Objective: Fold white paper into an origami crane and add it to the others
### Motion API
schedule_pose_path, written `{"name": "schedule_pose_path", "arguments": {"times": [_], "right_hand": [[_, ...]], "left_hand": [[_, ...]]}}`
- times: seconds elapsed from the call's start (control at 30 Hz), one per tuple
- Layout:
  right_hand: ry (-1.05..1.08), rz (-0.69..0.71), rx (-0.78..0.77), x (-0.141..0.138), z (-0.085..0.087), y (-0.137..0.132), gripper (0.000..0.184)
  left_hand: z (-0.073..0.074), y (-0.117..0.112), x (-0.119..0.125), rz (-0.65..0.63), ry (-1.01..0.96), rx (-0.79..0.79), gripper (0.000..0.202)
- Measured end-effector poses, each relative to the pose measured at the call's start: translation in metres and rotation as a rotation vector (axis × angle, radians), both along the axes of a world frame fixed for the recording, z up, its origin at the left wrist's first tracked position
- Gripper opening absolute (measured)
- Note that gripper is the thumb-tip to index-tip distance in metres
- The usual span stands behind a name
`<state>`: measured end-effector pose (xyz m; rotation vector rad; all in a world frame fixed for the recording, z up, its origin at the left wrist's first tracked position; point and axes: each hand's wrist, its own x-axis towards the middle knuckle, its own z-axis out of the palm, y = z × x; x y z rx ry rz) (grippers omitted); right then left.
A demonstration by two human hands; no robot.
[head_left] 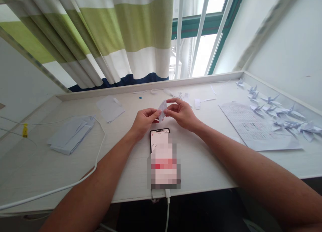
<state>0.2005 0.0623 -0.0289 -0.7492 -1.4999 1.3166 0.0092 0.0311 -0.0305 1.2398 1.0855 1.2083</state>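
Pinching a small folded piece of paper [162,110] with thumb and fingers of the left hand [144,123] and also of the right hand [184,114], both closed at the fingertips, above the middle of the bench [130,171]. Having a phone [159,139] on the near side, folded sheets [70,134] to the left, paper cranes [271,99] to the far right.

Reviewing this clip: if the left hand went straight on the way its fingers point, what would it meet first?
Beyond the folded paper it is pinching, the left hand would probably meet the right hand, whose fingers face it, though depth is hard to judge here.
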Motion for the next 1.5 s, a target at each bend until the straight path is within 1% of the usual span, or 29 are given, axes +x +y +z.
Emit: {"name": "schedule_pose_path", "arguments": {"times": [0.17, 0.4, 0.57, 0.67, 0.9, 1.07, 1.17, 1.27, 1.5], "right_hand": [[0.009, -0.005, 0.001, 0.001, 0.001, -0.001, 0.046], [0.014, 0.015, 0.016, 0.001, 0.001, -0.001, 0.049], [0.008, 0.004, -0.004, 0.002, 0.004, -0.002, 0.048], [-0.003, 0.008, -0.024, 0.004, 0.007, -0.001, 0.048], [-0.013, 0.021, -0.081, 0.005, 0.011, -0.003, 0.043], [-0.027, 0.024, -0.116, 0.003, 0.010, -0.004, 0.040], [-0.041, 0.049, -0.133, 0.002, 0.009, -0.005, 0.035], [-0.056, 0.052, -0.132, 0.001, 0.009, -0.005, 0.031], [-0.082, 0.026, -0.107, 0.001, 0.009, -0.006, 0.030]], "left_hand": [[0.001, -0.001, -0.002, -0.020, 0.028, -0.011, 0.033], [0.002, -0.002, -0.003, -0.016, 0.054, 0.005, 0.037], [0.003, -0.002, -0.003, -0.013, 0.070, 0.040, 0.034], [0.005, -0.002, -0.003, -0.017, 0.093, 0.031, 0.034], [0.007, -0.003, -0.003, -0.003, 0.125, 0.011, 0.034], [0.008, -0.004, -0.003, -0.006, 0.142, -0.002, 0.032], [0.007, -0.004, -0.001, 0.015, 0.140, 0.008, 0.032], [0.007, -0.004, 0.000, 0.030, 0.129, 0.016, 0.031], [0.004, -0.004, 0.001, 0.023, 0.125, 0.022, 0.030]]}}
